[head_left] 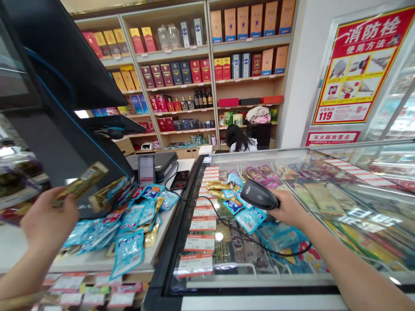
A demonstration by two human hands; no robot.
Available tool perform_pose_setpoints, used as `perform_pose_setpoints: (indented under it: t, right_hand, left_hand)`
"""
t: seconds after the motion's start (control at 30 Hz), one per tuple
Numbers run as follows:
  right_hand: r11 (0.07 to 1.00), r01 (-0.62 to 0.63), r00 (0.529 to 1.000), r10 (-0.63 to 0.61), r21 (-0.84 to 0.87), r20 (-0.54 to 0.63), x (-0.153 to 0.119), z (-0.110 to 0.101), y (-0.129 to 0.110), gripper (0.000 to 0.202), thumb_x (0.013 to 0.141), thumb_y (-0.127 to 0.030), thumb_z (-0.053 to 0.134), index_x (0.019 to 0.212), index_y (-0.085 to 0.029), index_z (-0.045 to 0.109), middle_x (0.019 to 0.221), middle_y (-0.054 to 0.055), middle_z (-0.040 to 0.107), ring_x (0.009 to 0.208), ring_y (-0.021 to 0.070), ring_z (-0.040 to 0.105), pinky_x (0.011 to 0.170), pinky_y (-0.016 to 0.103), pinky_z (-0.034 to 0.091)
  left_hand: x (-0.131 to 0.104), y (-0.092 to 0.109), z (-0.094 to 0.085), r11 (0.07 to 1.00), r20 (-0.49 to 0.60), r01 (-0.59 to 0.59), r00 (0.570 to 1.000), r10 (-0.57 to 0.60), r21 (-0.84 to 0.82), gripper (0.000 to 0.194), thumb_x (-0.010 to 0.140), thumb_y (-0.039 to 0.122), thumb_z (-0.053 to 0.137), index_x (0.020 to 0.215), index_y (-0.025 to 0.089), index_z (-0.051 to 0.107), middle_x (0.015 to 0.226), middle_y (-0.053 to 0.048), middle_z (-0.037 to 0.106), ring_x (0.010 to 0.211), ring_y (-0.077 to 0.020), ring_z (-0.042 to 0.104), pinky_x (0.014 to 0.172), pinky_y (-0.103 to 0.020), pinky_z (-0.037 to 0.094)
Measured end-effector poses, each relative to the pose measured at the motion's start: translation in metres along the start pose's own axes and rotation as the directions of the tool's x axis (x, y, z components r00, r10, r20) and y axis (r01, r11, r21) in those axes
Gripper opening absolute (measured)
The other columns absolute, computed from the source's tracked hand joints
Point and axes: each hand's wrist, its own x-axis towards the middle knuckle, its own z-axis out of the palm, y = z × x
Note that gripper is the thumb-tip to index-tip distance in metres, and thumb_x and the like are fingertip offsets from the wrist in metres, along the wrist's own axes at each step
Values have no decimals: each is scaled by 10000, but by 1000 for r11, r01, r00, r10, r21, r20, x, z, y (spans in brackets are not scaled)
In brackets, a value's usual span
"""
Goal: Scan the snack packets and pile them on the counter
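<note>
In my left hand is a gold packet, raised over the left side of the counter. Below and beside it lies a heap of blue, gold and red packets. My right hand grips a black barcode scanner, held above the glass top of the freezer. Several blue and gold packets lie on the glass under and around the scanner. A black cable runs from the counter across the glass.
A black monitor and stand rise at the left. Behind the counter, a dark-haired person is low down before shelves of boxed bottles. A phone lies near the counter's right edge.
</note>
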Motion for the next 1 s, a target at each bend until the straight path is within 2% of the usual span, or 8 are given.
perform_pose_setpoints:
  t: [0.17, 0.3, 0.4, 0.53, 0.67, 0.8, 0.9, 1.0]
  right_hand:
    - [1000, -8, 1000, 8, -10, 18, -1, 2, 3, 261, 735, -276, 576, 958, -196, 685, 850, 65, 736, 752, 226, 680, 683, 296, 493]
    - [1000, -9, 999, 9, -24, 31, -2, 3, 5, 248, 745, -284, 578, 951, -192, 681, 832, 63, 731, 724, 219, 672, 664, 291, 484]
    - [999, -16, 1000, 17, -33, 27, -2, 3, 6, 237, 752, -294, 574, 940, -195, 679, 815, 61, 726, 715, 215, 667, 654, 287, 480]
    - [999, -19, 1000, 19, -40, 8, -3, 3, 9, 257, 748, -311, 583, 953, -195, 687, 798, 70, 727, 707, 223, 669, 671, 299, 491]
    - [999, -24, 1000, 24, -31, -12, -3, 2, 10, 312, 740, -309, 595, 1014, -191, 687, 845, 81, 736, 741, 232, 679, 688, 305, 502]
    - [999, -16, 999, 15, -30, -33, -2, -1, 8, 281, 728, -276, 589, 976, -189, 688, 831, 78, 733, 735, 228, 678, 666, 293, 493]
    - [1000, 7, 999, -8, -20, -41, 0, -4, 5, 279, 718, -249, 588, 972, -182, 683, 837, 72, 731, 731, 222, 675, 667, 286, 489]
    - [1000, 18, 999, -18, -7, -50, 2, -6, 2, 282, 729, -257, 598, 987, -175, 677, 853, 73, 728, 743, 220, 673, 673, 285, 484]
  left_hand:
    - [5, 36, 1, 996, 220, -33, 975, 14, 81, 388, 790, 330, 436, 1098, 180, 618, 668, -35, 434, 853, -305, 542, 839, -488, 489]
    - [-3, 43, 15, 997, 275, -75, 959, 69, 11, 486, 819, 374, 428, 1218, 147, 589, 726, -62, 451, 982, -348, 531, 902, -532, 461]
    - [-10, 42, 23, 993, 265, -116, 959, 103, 34, 545, 841, 425, 429, 1280, 133, 567, 919, -135, 531, 1093, -390, 507, 946, -566, 424]
    - [-15, 40, 23, 984, 240, -139, 965, 109, 111, 654, 808, 595, 470, 1331, 208, 539, 1215, -191, 494, 1179, -463, 458, 925, -642, 391]
    - [-15, 47, 19, 988, 192, -108, 978, 86, 112, 651, 794, 621, 480, 1317, 239, 543, 1325, -196, 445, 1222, -483, 421, 929, -654, 374]
    - [-22, 64, 14, 991, 129, -101, 988, 89, 87, 630, 833, 576, 434, 1304, 171, 543, 1367, -220, 420, 1259, -462, 391, 979, -636, 351]
    - [-35, 81, 15, 981, 51, -195, 980, 193, 25, 596, 861, 528, 395, 1270, 127, 563, 1350, -238, 424, 1264, -433, 388, 1001, -630, 334]
    - [-55, 104, 26, 923, -23, -368, 930, 368, -114, 534, 856, 492, 418, 1186, 120, 611, 1224, -223, 503, 1223, -385, 436, 1021, -579, 350]
